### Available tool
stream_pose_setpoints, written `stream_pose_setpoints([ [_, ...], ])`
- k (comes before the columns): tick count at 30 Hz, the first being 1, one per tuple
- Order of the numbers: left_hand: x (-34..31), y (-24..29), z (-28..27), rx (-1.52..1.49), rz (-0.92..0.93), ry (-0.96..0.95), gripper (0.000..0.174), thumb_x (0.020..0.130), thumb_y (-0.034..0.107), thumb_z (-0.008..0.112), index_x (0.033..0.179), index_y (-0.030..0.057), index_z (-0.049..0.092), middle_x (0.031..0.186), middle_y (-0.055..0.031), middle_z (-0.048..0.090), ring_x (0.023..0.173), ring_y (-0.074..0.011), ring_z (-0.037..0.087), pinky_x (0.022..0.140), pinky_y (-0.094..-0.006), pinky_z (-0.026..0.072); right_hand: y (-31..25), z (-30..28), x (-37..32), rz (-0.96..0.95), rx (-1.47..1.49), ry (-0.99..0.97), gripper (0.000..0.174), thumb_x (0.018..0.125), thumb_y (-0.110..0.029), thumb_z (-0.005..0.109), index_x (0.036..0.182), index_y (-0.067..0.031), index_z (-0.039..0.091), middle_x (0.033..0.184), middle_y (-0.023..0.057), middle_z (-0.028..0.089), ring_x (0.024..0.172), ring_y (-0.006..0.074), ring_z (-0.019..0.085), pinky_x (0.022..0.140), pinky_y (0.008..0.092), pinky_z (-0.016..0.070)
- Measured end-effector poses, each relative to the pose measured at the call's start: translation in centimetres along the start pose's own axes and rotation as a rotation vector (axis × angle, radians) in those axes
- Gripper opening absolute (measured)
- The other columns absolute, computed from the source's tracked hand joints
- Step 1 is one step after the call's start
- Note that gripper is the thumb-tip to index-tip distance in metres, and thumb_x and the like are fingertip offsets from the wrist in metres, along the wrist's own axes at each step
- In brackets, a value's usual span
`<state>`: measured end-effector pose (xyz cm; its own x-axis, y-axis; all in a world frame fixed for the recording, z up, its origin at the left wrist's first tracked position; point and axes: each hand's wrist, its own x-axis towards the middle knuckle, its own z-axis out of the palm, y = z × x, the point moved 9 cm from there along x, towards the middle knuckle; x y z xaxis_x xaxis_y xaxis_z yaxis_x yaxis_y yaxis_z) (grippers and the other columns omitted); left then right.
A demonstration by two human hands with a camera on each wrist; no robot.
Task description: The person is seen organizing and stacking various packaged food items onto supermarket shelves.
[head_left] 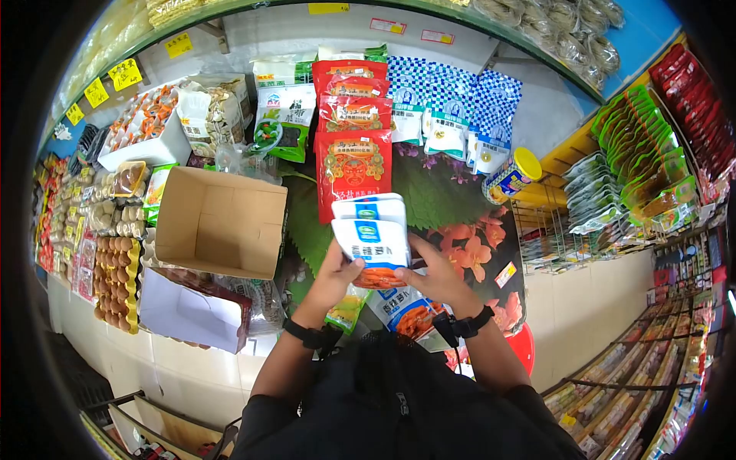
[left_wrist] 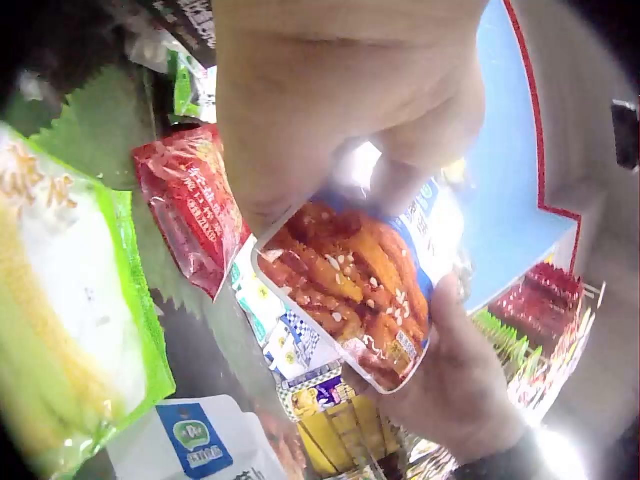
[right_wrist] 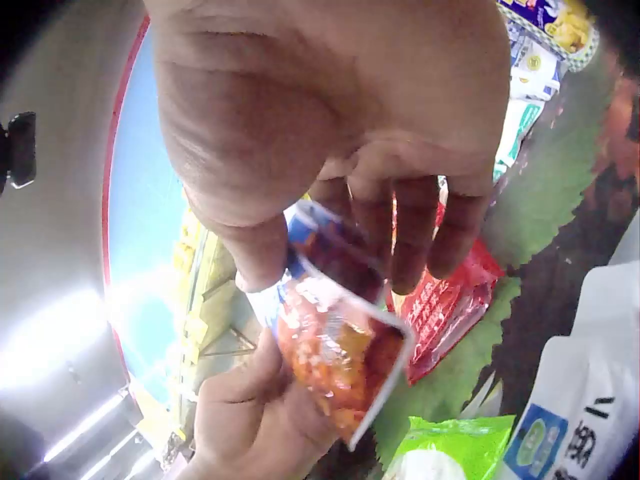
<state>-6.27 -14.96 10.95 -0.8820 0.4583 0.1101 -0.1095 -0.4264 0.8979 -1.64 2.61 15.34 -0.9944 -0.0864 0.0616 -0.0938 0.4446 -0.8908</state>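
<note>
Both hands hold white-and-blue packets of pickled radish [head_left: 372,244] in front of the body, one packet overlapping another. My left hand [head_left: 335,274] grips the left edge with its thumb on the front. On the opposite edge, my right hand [head_left: 440,276] pinches with its thumb, its fingers behind the packets. Orange-red strips with sesame seeds show on the packet front [left_wrist: 345,285] in the left wrist view. Under the hands lie another radish packet [head_left: 411,315] and a green-and-yellow packet [head_left: 347,308]. Beyond the held packets, red packets [head_left: 354,170] overlap in a row.
To the left stand an open cardboard box [head_left: 222,261] and a white open box [head_left: 180,310], with egg trays [head_left: 116,284] farther out. Blue-checked packets [head_left: 448,107] and a yellow-lidded can [head_left: 510,180] stand at the back right. A shelf edge [head_left: 253,17] overhangs the back.
</note>
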Motion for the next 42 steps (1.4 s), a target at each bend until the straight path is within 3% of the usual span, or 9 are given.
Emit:
stream_pose_setpoints([
  [5,-2.8,-1.0,-5.3,-0.221,-0.076,0.235,0.053,0.098,-0.001,0.053,0.147,0.0048,0.036,0.129,-0.0061,0.059,0.110,-0.0140,0.056,0.094,-0.0308,0.0460,5.7,-0.2,-3.9,0.260,-0.462,-0.109,0.057,0.084,-0.033,0.077,0.127,-0.0017,0.056,0.099,0.0200,0.067,0.093,0.0336,0.067,0.080,0.0413,0.0541],
  [7,-3.5,-1.0,-6.3,-0.271,-0.110,0.217,0.056,0.097,-0.002,0.052,0.150,0.0051,0.034,0.136,-0.0086,0.055,0.125,-0.0190,0.052,0.106,-0.0362,0.0407,7.7,1.6,-5.7,0.353,-0.560,-0.312,0.056,0.082,-0.036,0.077,0.121,-0.0008,0.059,0.099,0.0239,0.068,0.093,0.0381,0.068,0.081,0.0446,0.0539],
  [10,-4.1,-0.6,-6.9,-0.339,-0.104,0.232,0.058,0.097,-0.003,0.052,0.151,0.0047,0.033,0.142,-0.0099,0.053,0.133,-0.0219,0.049,0.111,-0.0389,0.0378,8.3,2.3,-6.7,0.438,-0.534,-0.186,0.051,0.082,-0.037,0.076,0.116,-0.0007,0.063,0.096,0.0229,0.069,0.095,0.0397,0.067,0.083,0.0466,0.0530],
  [19,-3.8,-0.2,-6.2,-0.391,-0.111,0.196,0.056,0.096,-0.002,0.052,0.149,0.0017,0.035,0.141,-0.0130,0.054,0.131,-0.0240,0.052,0.111,-0.0409,0.0398,7.6,1.4,-6.2,0.462,-0.214,-0.340,0.033,0.090,-0.025,0.071,0.112,-0.0011,0.067,0.095,0.0129,0.070,0.088,0.0191,0.066,0.081,0.0353,0.0507],
  [23,-3.9,0.5,-5.5,-0.382,-0.142,0.240,0.054,0.095,-0.003,0.049,0.147,0.0019,0.036,0.141,-0.0142,0.054,0.130,-0.0247,0.053,0.111,-0.0415,0.0413,4.0,-4.2,-5.2,0.301,0.118,0.006,0.025,0.095,-0.018,0.067,0.113,0.0005,0.066,0.101,0.0074,0.071,0.091,0.0154,0.065,0.082,0.0318,0.0528],
  [25,-3.8,0.5,-5.1,-0.387,-0.167,0.252,0.054,0.095,-0.004,0.048,0.147,0.0022,0.036,0.140,-0.0151,0.054,0.130,-0.0246,0.053,0.110,-0.0415,0.0417,-0.4,-5.0,-4.7,0.341,0.603,0.112,0.027,0.097,-0.011,0.062,0.121,0.0020,0.061,0.110,0.0061,0.069,0.098,0.0155,0.066,0.088,0.0327,0.0537],
  [29,-2.7,1.5,-3.1,-0.268,-0.128,0.196,0.052,0.097,-0.001,0.048,0.146,0.0022,0.033,0.139,-0.0146,0.054,0.129,-0.0230,0.053,0.110,-0.0385,0.0406,-5.0,-5.0,-3.6,0.219,0.818,0.105,0.029,0.098,-0.008,0.061,0.126,0.0017,0.059,0.114,0.0064,0.068,0.104,0.0146,0.065,0.093,0.0336,0.0521],
  [33,-2.2,1.8,-0.4,-0.094,-0.136,0.095,0.058,0.096,-0.001,0.046,0.151,0.0047,0.029,0.141,-0.0106,0.050,0.132,-0.0191,0.047,0.111,-0.0358,0.0361,-5.1,-1.7,-1.2,0.068,0.337,0.055,0.032,0.096,-0.010,0.067,0.125,0.0017,0.058,0.110,0.0049,0.068,0.100,0.0103,0.061,0.089,0.0283,0.0497],
  [42,-2.1,2.7,1.4,0.029,-0.076,0.127,0.046,0.103,0.012,0.054,0.140,0.0002,0.031,0.130,-0.0124,0.052,0.121,-0.0158,0.050,0.104,-0.0331,0.0421,-2.8,0.5,0.0,0.121,-0.014,0.134,0.021,0.092,-0.010,0.073,0.105,-0.0010,0.059,0.092,0.0022,0.066,0.082,0.0067,0.062,0.072,0.0221,0.0497],
])
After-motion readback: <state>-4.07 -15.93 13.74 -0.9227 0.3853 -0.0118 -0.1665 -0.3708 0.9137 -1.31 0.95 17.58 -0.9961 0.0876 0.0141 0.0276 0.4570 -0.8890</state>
